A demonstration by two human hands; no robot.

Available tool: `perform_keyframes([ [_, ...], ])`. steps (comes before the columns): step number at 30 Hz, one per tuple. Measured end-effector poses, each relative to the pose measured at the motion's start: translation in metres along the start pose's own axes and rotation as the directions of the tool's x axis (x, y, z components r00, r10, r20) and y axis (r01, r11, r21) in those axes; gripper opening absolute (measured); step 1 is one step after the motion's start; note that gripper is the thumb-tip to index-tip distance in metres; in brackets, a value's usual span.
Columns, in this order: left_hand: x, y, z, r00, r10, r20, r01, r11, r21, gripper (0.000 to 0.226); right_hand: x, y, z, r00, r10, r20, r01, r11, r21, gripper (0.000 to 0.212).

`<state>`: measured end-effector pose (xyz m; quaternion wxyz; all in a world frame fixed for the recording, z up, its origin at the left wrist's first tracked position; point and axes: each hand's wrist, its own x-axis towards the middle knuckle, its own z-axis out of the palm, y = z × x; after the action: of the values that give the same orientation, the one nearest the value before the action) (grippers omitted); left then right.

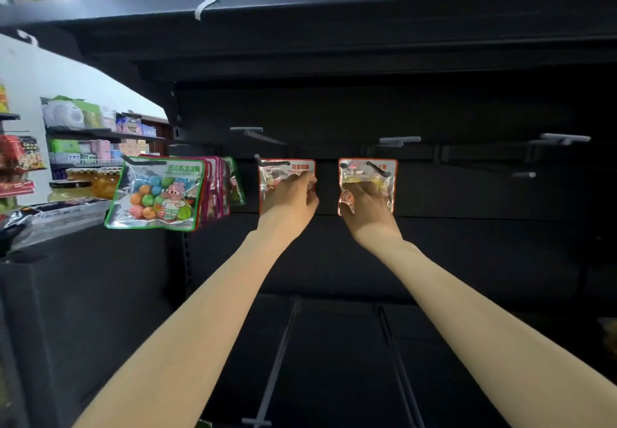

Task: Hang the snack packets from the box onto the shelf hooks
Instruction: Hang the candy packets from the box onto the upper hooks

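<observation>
Two red-edged clear snack packets (302,169) (387,169), candy inside, on hooks (267,161)

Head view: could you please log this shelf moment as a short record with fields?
left hand: grips a red-edged packet at a hook
right hand: grips a second red-edged packet at the next hook
hung stock: bunch of packets on the hook to the left
free hooks: several to the right, one at
box: not in view
</observation>
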<state>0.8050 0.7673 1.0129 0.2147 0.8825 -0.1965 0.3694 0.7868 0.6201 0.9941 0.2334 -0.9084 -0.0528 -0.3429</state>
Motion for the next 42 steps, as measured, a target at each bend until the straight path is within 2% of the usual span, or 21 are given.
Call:
perform_keyframes([
  [2,-0.019,0.002,-0.005,0.996,0.022,-0.090,-0.027,0.998,-0.054,0.022,-0.019,-0.008,-0.002,0.998,-0.052,-0.024,0.055,0.993,0.100,0.035],
  [6,-0.065,0.000,-0.017,0.986,-0.088,-0.145,0.061,0.981,-0.182,0.015,-0.057,-0.023,-0.003,0.993,-0.110,-0.030,0.114,0.962,0.249,0.027],
  [10,-0.119,-0.011,-0.025,0.977,-0.199,-0.075,0.179,0.960,-0.214,0.016,-0.099,-0.038,0.006,0.986,-0.160,0.045,0.136,0.933,0.332,0.021],
  [16,-0.217,-0.044,-0.042,0.908,-0.415,0.062,0.418,0.886,-0.198,0.019,-0.170,-0.071,0.051,0.927,-0.201,0.317,0.050,0.903,0.426,0.021],
  [22,-0.321,-0.110,-0.077,0.788,-0.599,0.140,0.610,0.790,-0.055,0.024,-0.248,-0.132,0.118,0.783,-0.239,0.574,-0.061,0.889,0.454,0.025],
  [26,-0.397,-0.163,-0.107,0.684,-0.703,0.194,0.716,0.698,0.009,0.025,-0.308,-0.185,0.168,0.692,-0.248,0.678,-0.119,0.887,0.445,0.024],
  [28,-0.432,-0.189,-0.125,0.624,-0.755,0.199,0.754,0.649,0.098,0.023,-0.336,-0.213,0.189,0.648,-0.247,0.720,-0.154,0.884,0.442,0.025],
  [30,-0.462,-0.217,-0.142,0.561,-0.797,0.225,0.773,0.601,0.202,0.018,-0.359,-0.242,0.207,0.624,-0.245,0.742,-0.187,0.875,0.446,0.027],
  [33,-0.503,-0.257,-0.157,0.503,-0.773,0.387,0.722,0.622,0.304,0.022,-0.383,-0.282,0.232,0.581,-0.249,0.775,-0.185,0.887,0.424,0.031],
  [36,-0.533,-0.278,-0.161,0.403,-0.692,0.599,0.630,0.685,0.368,0.029,-0.401,-0.302,0.264,0.483,-0.225,0.846,-0.110,0.943,0.313,0.034],
  [39,-0.552,-0.294,-0.159,0.292,-0.607,0.739,0.557,0.736,0.384,0.040,-0.415,-0.308,0.291,0.324,-0.211,0.922,0.081,0.977,0.195,0.033],
  [40,-0.556,-0.300,-0.158,0.288,-0.599,0.748,0.544,0.745,0.387,0.041,-0.418,-0.309,0.297,0.277,-0.213,0.937,0.137,0.974,0.181,0.029],
  [42,-0.561,-0.311,-0.156,0.320,-0.607,0.727,0.510,0.757,0.408,0.042,-0.420,-0.313,0.305,0.231,-0.216,0.949,0.193,0.966,0.173,0.021],
])
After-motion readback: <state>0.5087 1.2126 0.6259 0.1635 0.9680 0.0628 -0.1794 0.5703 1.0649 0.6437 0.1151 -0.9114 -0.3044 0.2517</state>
